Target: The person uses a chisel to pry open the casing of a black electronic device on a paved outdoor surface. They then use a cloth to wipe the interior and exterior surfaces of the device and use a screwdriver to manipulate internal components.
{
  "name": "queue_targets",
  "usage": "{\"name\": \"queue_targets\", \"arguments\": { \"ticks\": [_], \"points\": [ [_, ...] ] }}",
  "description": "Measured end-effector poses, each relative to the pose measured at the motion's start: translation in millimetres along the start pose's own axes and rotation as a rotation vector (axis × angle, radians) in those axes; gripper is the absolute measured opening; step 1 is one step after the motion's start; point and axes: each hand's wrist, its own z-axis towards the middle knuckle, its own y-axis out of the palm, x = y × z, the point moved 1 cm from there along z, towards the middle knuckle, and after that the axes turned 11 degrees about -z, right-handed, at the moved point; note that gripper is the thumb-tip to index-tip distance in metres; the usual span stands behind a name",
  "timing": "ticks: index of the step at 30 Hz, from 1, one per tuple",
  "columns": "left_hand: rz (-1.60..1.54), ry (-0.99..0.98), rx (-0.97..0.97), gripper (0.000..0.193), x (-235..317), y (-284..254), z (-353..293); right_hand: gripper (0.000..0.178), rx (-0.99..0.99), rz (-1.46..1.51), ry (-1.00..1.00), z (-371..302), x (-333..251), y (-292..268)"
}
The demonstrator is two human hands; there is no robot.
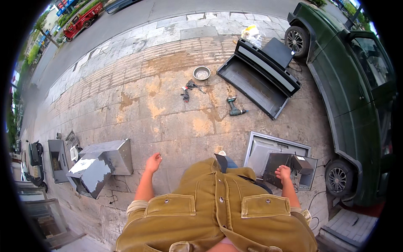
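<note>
My left hand hangs to the left of my brown jacket, its fingers curled in with nothing in them. To its left on the pavement, apart from it, sits a worn grey metal appliance housing with flaking white paint and a trailing cord. On the other side, my right hand is loosely closed and also bare. It appears above an opened metal appliance casing, with a pale frame beyond; whether it touches the casing, I cannot tell.
Ahead lie a teal-and-black cordless drill, more power tools and a metal bowl. A large black range hood lies beyond the drill. A green vehicle stands along the right. A scooter is at far left.
</note>
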Motion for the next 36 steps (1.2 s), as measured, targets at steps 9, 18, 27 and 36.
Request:
{"name": "queue_targets", "arguments": {
  "ticks": [9,18,27,36],
  "points": [
    [0.043,-0.652,-0.146,0.044,14.3,-58.4,120.0,0.042,-0.161,-0.174,-0.41,124.6,-404.3,165.2],
    [0.308,-0.034,-0.103,0.045,216.9,-88.1,554.0,0.041,-0.1,-0.232,0.056,214.4,-424.4,252.8],
    [0.349,0.25,-0.257,0.043,503.5,-11.2,811.5,0.039,0.055,0.055,0.174,355.0,-522.7,258.8],
    [0.706,0.068,-0.418,0.043,582.6,50.4,962.7,0.043,0.132,0.097,-0.035,497.9,-730.9,278.8]
  ]
}}
